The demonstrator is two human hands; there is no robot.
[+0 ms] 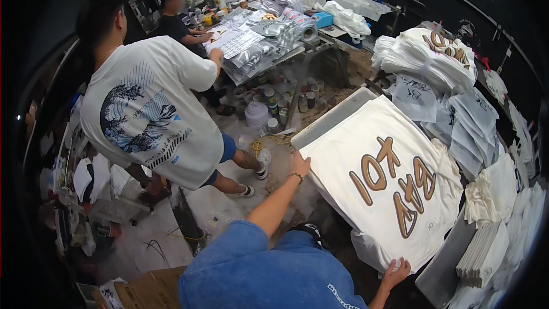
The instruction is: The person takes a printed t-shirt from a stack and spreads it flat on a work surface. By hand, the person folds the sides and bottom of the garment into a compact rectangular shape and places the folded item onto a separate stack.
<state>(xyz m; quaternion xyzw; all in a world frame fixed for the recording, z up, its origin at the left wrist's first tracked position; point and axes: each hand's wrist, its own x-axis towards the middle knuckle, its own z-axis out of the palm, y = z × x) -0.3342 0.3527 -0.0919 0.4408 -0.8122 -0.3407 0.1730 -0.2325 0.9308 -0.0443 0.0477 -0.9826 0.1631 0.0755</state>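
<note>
A cream T-shirt (334, 171) with large brown printed lettering lies spread over a flat grey board (334, 116), whose far end shows beyond the cloth. My left hand (300, 165), with a beaded bracelet at the wrist, is at the shirt's left corner, its fingers on the edge of the cloth. At the near right corner, my right hand (395, 272) has its fingertips on the shirt's edge. How firmly either hand grips the fabric cannot be told. Loose cloth hangs down between the hands, beside the board's near edge.
A person in a white T-shirt (146, 107) stands at left, beside a table of printed sheets (236, 43); another person (176, 21) is behind it. Shirt bundles (429, 60) and folded stacks (484, 253) flank the board at right. Paint tubs (257, 113) stand on the floor.
</note>
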